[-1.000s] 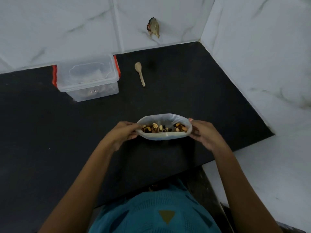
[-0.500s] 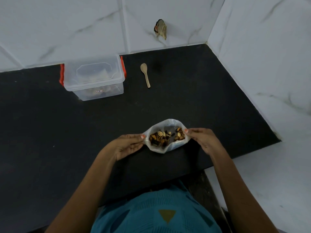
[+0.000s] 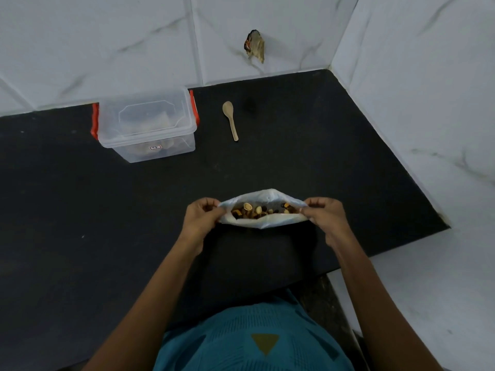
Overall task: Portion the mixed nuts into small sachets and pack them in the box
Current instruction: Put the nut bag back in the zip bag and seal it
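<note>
A white plastic bag [image 3: 270, 220] of mixed nuts [image 3: 261, 210] is held over the black counter [image 3: 80, 223] in the middle of the view. My left hand [image 3: 199, 219] pinches its left rim and my right hand [image 3: 325, 216] pinches its right rim, stretching the mouth wide. A clear lidded box [image 3: 146, 124] with red clips stands at the back left, with pale packets dimly visible inside. A small wooden spoon [image 3: 231, 119] lies to the right of the box.
White marble-patterned walls close the back and the right side. A small brown object [image 3: 254, 48] sticks to the back wall. The counter's right edge runs diagonally toward me; my teal shirt [image 3: 254, 341] fills the bottom.
The bag's mouth was stretched wide, then narrowed as my hands came together, and is now pulled wide again. The box and spoon have not moved.
</note>
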`<act>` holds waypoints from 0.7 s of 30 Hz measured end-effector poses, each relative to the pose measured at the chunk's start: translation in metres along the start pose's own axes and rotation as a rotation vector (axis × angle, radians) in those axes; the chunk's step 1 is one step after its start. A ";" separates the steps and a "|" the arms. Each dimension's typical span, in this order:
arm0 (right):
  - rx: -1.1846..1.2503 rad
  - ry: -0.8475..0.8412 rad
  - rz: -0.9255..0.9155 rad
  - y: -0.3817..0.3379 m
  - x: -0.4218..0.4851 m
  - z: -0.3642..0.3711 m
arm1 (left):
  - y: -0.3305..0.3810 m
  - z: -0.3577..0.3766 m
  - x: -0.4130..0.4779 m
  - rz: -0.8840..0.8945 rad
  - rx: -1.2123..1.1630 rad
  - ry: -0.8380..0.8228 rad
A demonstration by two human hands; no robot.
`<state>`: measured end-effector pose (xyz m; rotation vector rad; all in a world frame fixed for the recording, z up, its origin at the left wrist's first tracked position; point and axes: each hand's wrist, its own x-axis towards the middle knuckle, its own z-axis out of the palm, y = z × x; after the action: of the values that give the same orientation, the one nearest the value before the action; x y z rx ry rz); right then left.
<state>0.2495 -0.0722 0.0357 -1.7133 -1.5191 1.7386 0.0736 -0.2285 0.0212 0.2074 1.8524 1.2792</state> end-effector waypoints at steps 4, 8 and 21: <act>-0.026 0.086 -0.104 0.005 0.007 -0.003 | -0.003 -0.001 0.004 0.245 0.221 0.140; -0.136 0.078 -0.237 0.009 0.008 -0.007 | -0.001 0.001 0.001 0.398 0.428 0.202; -0.432 -0.130 -0.154 -0.008 0.007 -0.007 | 0.008 0.001 0.008 0.333 0.647 0.097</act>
<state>0.2503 -0.0601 0.0394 -1.6297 -2.1498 1.5510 0.0670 -0.2199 0.0234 0.8390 2.3385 0.8611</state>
